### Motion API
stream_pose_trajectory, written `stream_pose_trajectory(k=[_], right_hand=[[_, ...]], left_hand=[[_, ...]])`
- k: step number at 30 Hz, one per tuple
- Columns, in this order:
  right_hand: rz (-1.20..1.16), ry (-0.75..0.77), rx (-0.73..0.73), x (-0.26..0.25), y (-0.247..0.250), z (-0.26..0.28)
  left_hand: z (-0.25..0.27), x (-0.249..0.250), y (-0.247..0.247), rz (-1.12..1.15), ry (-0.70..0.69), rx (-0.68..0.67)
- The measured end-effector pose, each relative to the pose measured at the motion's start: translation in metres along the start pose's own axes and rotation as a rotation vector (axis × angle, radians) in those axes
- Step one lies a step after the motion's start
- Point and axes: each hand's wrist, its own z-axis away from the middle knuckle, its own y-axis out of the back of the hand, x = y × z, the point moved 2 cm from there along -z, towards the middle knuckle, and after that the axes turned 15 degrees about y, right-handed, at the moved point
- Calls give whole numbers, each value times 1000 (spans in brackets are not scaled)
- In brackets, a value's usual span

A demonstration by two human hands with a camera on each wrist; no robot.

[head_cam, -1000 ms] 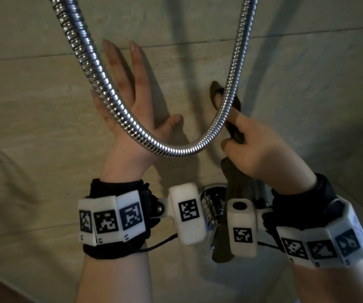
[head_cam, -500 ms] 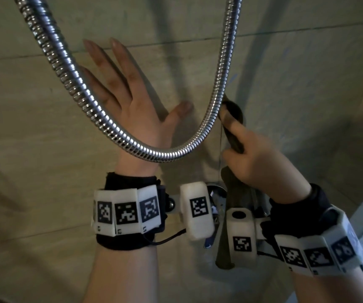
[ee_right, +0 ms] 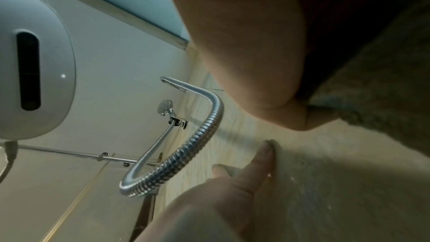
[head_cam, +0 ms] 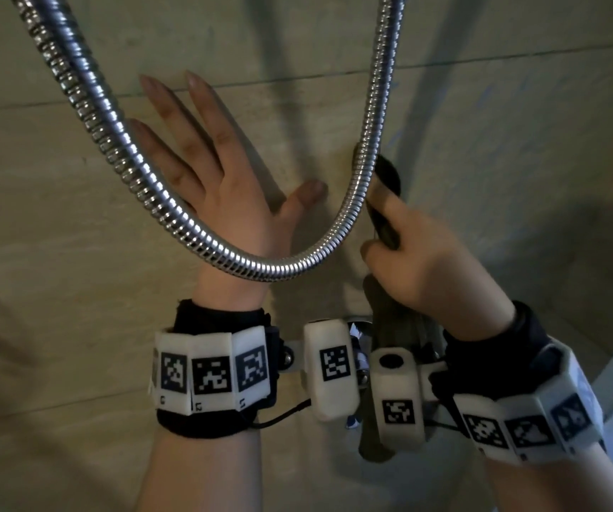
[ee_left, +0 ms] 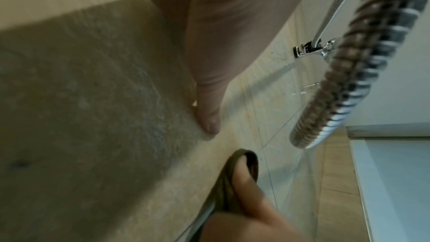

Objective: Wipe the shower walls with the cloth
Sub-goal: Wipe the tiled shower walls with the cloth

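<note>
The beige tiled shower wall (head_cam: 76,271) fills the head view. My left hand (head_cam: 220,186) lies flat on it with fingers spread, behind the hanging hose. My right hand (head_cam: 419,260) grips a dark olive cloth (head_cam: 386,182) and presses its folded top against the wall just right of the hose loop. The rest of the cloth hangs down past my wrist (head_cam: 390,338). In the left wrist view the cloth (ee_left: 230,178) wraps over my right fingers, and my left thumb (ee_left: 209,117) touches the wall. The right wrist view shows the cloth (ee_right: 384,89) close up under my palm.
A chrome ribbed shower hose (head_cam: 253,264) hangs in a U loop in front of both hands. A chrome tap fitting (head_cam: 356,349) sits between my wrists. The shower head in its bracket (ee_right: 166,109) and a white water heater (ee_right: 35,62) are higher up. A frosted window (ee_left: 395,181) is at the right.
My left hand has slid left and slightly down on the wall, fingers spreading wider. My right hand with the cloth has moved a little down along the wall.
</note>
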Motion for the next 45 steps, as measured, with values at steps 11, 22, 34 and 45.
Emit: stream_pose_trajectory(k=[11,22,34,45], right_hand=[[10,2,18,-10,17,-21],[-34,4,20,-3,24,-30],[71,68,-82,-31,24,-41],[88,-45,-393,-17,-7,-3]], left_hand=[[-1,0,-1,-12,7,-1],[-1,0,0,-20,25,-40],[-1,0,0,-58,12,-11],[6,-17,16,-87,-100,-144]])
